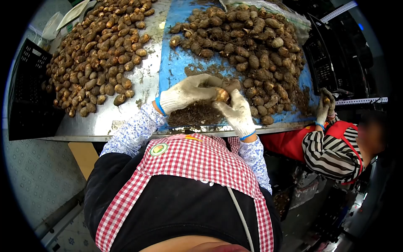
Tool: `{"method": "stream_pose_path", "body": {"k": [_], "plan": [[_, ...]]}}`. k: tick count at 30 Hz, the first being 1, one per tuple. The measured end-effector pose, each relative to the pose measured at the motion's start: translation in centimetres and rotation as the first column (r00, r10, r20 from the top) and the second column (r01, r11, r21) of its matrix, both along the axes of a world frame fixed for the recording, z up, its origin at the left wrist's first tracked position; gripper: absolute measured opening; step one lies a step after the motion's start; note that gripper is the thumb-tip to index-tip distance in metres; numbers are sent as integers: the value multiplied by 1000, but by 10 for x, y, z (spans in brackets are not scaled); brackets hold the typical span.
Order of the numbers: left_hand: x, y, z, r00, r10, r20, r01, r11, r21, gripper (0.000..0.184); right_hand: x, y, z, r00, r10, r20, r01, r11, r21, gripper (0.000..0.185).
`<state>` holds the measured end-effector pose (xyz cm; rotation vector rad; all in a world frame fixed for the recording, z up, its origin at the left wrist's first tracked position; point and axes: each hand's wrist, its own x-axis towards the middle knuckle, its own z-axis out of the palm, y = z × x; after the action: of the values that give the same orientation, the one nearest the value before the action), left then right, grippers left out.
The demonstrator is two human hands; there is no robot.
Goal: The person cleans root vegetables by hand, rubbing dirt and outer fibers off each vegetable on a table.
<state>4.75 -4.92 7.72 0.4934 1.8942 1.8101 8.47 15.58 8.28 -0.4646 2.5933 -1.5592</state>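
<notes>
My left hand point(191, 91), in a soiled white knit glove with a blue cuff, has its fingers closed round a brown taro-like tuber point(221, 95). My right hand point(238, 113), gloved the same way, grips that tuber from the other side, thumb and fingers against it. Both hands are over the blue sheet point(170, 63), above dark root scraps point(195, 115). Just behind them, to the right, spreads a heap of hairy, dirty tubers point(252, 42). Cleaner tubers point(105, 54) are piled on the metal table point(142, 80) at the left.
Black crates point(31, 92) stand at the left edge, and others point(321, 59) at the right. A co-worker in a striped top point(331, 153) stands at the right, gloved hands point(325, 107) near the table edge. A scale point(73, 14) and plastic bag point(52, 25) are at the back left.
</notes>
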Motion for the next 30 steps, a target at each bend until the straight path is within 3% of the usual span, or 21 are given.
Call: {"method": "stream_pose_path", "body": {"k": [1,2,4,5,6,7,8,9,11,14,17,18,21,25,26,27,28,29,30], "plan": [[0,0,6,1000,-11,-7,10,989,-146,40,0,1,5,1000,26,-8,-24,990,140,46],[0,3,6,999,-5,-54,-5,982,-191,38,2,-2,5,990,54,-128,-34,987,158,42],[3,8,5,990,5,-144,-45,960,-278,35,2,-4,10,993,64,-95,-41,973,228,43],[2,8,7,999,33,-29,-39,971,-238,34,1,-4,11,994,68,-81,-44,964,263,43],[-2,7,12,995,54,86,-37,980,-197,33,-4,4,-20,998,58,2,-57,997,-57,44],[-6,6,15,977,69,200,-38,987,-154,32,-4,8,-19,998,61,-27,-62,998,-31,45],[-5,-4,-1,984,3,180,-29,989,142,33,-3,12,-16,996,63,-56,-64,998,-4,46],[-7,-4,-13,990,20,142,-41,987,152,33,-1,14,-15,994,63,-86,-62,998,22,47],[-6,-2,-16,996,52,71,-64,983,174,34,0,17,-19,998,44,45,-32,971,-238,49],[-11,0,-20,963,163,213,-221,932,288,37,4,18,-21,968,45,249,96,845,-526,56],[-9,4,9,993,102,51,-87,966,-244,40,5,20,-27,983,16,184,91,826,-556,56],[-1,13,-8,947,101,-304,-170,963,-210,45,4,20,-31,983,36,179,76,811,-579,57],[3,9,1,970,-63,-236,7,972,-233,53,2,22,-40,994,13,107,36,895,-444,57],[-3,10,27,985,39,165,23,934,-357,35,6,26,-31,976,78,204,48,835,-548,56],[-4,5,5,985,83,-150,-115,969,-221,29,8,26,-34,970,95,225,63,794,-604,55],[-9,3,-12,954,149,-262,-215,946,-243,28,9,25,-36,963,113,246,80,749,-657,55],[-10,3,-9,905,208,-371,-315,914,-255,28,10,22,-30,984,37,176,66,838,-542,54],[-10,3,-6,841,261,-475,-415,874,-254,27,11,21,-27,993,8,121,51,878,-475,53],[-13,-1,1,905,226,-361,-369,838,-402,32,10,19,-26,998,-16,60,39,913,-406,53]]}}
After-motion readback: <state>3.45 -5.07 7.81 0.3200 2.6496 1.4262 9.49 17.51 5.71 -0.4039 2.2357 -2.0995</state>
